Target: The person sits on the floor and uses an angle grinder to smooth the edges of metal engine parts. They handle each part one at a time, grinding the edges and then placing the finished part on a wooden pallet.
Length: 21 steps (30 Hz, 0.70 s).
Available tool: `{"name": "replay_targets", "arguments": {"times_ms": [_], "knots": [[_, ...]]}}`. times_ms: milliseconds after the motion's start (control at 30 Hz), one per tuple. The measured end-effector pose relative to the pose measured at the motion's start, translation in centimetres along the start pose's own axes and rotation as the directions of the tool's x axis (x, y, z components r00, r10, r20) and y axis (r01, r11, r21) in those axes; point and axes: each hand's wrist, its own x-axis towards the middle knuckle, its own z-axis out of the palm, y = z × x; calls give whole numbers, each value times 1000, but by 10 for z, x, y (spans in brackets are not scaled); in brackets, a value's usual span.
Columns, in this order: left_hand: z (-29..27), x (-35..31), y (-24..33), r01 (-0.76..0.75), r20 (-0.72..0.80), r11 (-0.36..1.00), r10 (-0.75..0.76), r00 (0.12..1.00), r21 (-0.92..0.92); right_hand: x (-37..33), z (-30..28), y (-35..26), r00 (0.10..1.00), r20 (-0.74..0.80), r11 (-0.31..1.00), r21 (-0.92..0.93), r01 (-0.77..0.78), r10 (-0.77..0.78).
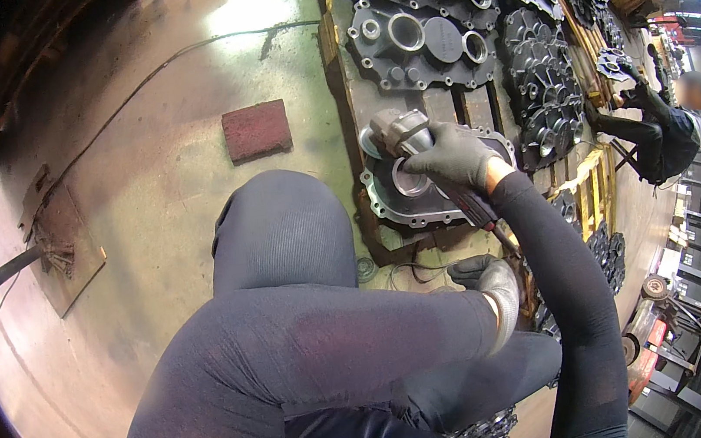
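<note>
My right hand (454,156), in a grey glove, is wrapped round an angle grinder (403,132). The grinder's metal head points to the left, and its round disc (370,142) is at the near-left rim of a dark cast-metal housing cover (418,202). This cover has a bright edge, bolt holes and a round opening, partly hidden by my hand and the tool. Lower down, my gloved left hand (496,284) is curled near the grinder's cord (506,241), across my bent leg. What its fingers hold, if anything, is not visible.
More cast covers (425,39) lie on the wooden pallet (339,89), with stacks (542,82) to the right. A reddish block (257,131) and a long cable (149,76) are on the floor. Another person (672,131) sits at right; a wheeled red machine (645,340) stands lower right.
</note>
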Motion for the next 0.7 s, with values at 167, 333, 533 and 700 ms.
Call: {"name": "replay_targets", "arguments": {"times_ms": [167, 333, 533, 700], "knots": [[8, 0, 7, -23, 17, 1000, 23, 1000, -8, -16, 4, -32, 999, 3, 994, -101, 47, -47], [24, 0, 19, -22, 35, 1000, 22, 999, -5, -26, 28, -30, 993, -23, 962, -251, 109, -118], [61, 1, 42, 22, 77, 1000, -22, 997, 11, -58, 49, -31, 976, 4, 925, -318, 206, -216], [90, 7, 60, 57, 105, 997, -62, 993, 52, -80, 74, -23, 977, 25, 897, -392, 203, -211]]}}
